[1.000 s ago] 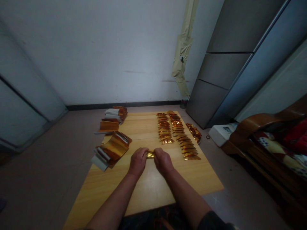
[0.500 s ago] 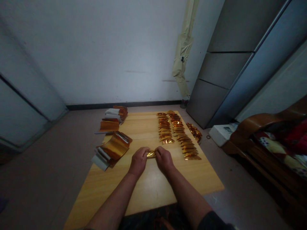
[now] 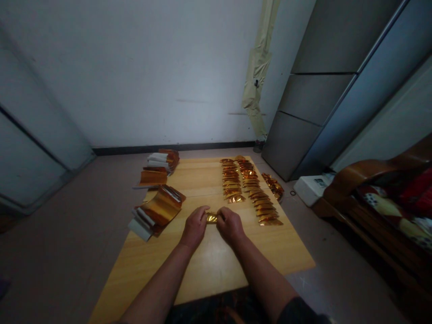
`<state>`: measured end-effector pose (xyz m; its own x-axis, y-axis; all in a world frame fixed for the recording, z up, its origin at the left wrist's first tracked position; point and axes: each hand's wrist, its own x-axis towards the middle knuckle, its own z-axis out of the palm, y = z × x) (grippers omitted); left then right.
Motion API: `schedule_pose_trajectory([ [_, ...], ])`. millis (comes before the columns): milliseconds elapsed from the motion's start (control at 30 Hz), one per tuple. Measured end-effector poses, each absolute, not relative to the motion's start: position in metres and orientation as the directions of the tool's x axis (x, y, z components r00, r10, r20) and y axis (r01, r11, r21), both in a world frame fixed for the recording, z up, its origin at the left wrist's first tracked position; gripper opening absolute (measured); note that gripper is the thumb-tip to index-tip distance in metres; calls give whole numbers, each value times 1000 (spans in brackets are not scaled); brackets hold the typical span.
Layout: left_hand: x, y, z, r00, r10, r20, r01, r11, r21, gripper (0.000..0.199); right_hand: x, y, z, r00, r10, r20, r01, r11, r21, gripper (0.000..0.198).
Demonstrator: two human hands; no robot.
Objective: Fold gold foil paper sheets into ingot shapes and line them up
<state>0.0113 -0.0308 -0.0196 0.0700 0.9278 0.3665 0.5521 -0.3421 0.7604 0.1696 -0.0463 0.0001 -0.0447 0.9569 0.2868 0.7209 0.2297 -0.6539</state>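
A small folded piece of shiny gold foil paper [image 3: 212,218] is held at the middle of the wooden table [image 3: 209,265]. My left hand [image 3: 195,227] is closed on its left end, and my right hand [image 3: 230,225] grips its right end. Only the centre of the piece shows between the hands; its ends are hidden by the fingers. To the left of my left hand lies a fanned stack of gold foil sheets [image 3: 164,207] with pale backs. Right of my right hand run two rows of folded gold foil pieces [image 3: 265,204], set close one behind another.
Another stack of foil sheets [image 3: 153,177] lies at the table's far left edge. A container heaped with gold pieces [image 3: 274,186] stands on the floor beyond the right edge. A white box [image 3: 308,190], a wooden sofa [image 3: 351,180] and a grey refrigerator [image 3: 303,94] are at the right.
Both hands keep their hold on the folded foil, with only a very slight shift of the fingers. The stacks and rows stay as they were.
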Motion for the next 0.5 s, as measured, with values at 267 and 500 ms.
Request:
schedule_pose_trajectory([
  [267, 12, -30, -18, 50, 930, 363, 558, -328, 762, 27, 171, -46, -1, -42, 961, 273, 702, 223, -677, 17],
  [500, 13, -33, -8, -4, 956, 295, 598, -234, 766, 27, 172, -43, 4, -38, 962, 270, 717, 214, -663, 17],
])
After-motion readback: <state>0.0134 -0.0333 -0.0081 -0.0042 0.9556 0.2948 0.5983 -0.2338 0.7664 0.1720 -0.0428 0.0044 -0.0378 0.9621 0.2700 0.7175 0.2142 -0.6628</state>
